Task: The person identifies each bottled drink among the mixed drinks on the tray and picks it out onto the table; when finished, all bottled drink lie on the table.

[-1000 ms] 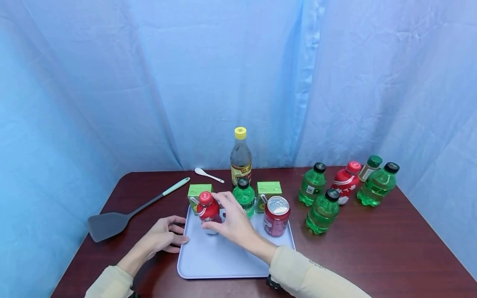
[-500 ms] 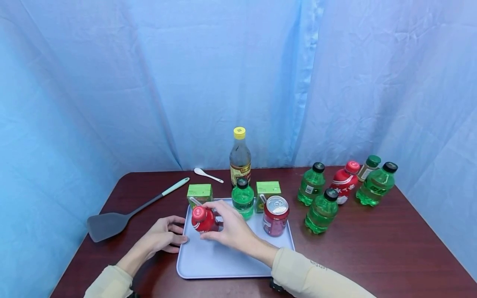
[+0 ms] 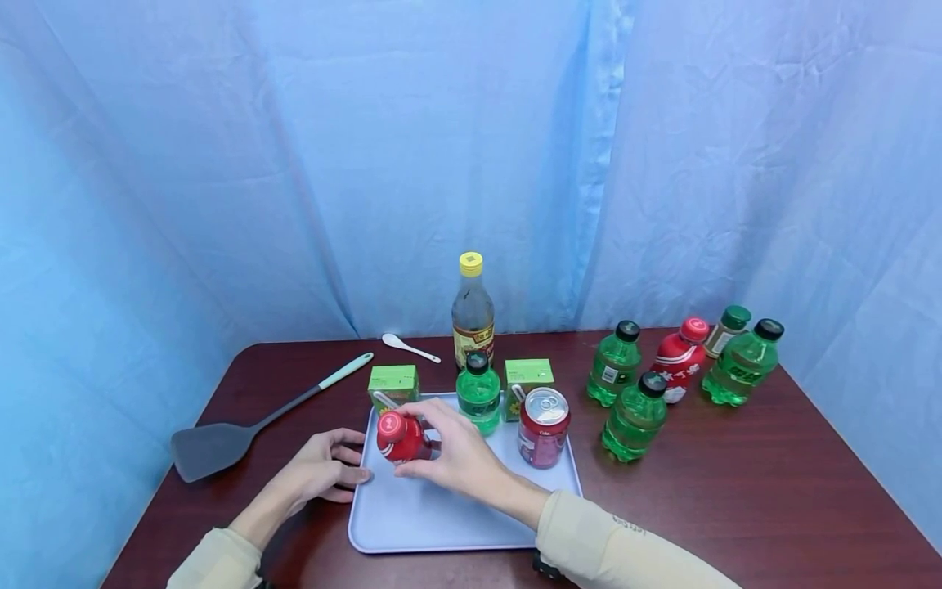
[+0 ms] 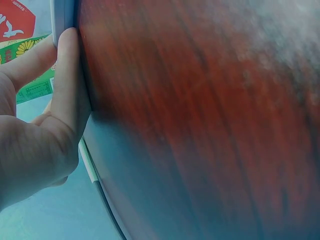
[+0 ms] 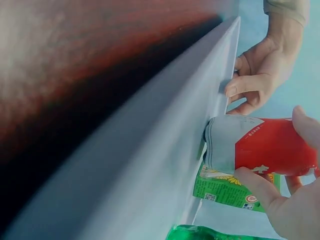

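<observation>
My right hand (image 3: 464, 450) grips a red-labelled plastic bottle (image 3: 400, 439) with a red cap, over the left part of a pale tray (image 3: 441, 528). In the right wrist view its base (image 5: 220, 145) is close to the tray surface; contact is hard to make out. Fingers of my left hand (image 3: 321, 468) touch the tray's left rim from outside. Behind the red bottle stands a green juice carton (image 3: 393, 378), partly hidden. A small green bottle (image 3: 478, 401), a second green carton (image 3: 528, 378) and a red can (image 3: 545, 433) stand further right at the tray.
A yellow-capped sauce bottle (image 3: 473, 315) and a white spoon (image 3: 410, 349) are at the back. A grey spatula (image 3: 213, 450) lies left. On the right stand several green bottles (image 3: 634, 421), another red bottle (image 3: 679, 364) and a green-capped jar (image 3: 724, 331).
My right hand has moved the red bottle slightly left and down, its cap now lower and nearer the left rim. My left hand has stayed at the tray edge.
</observation>
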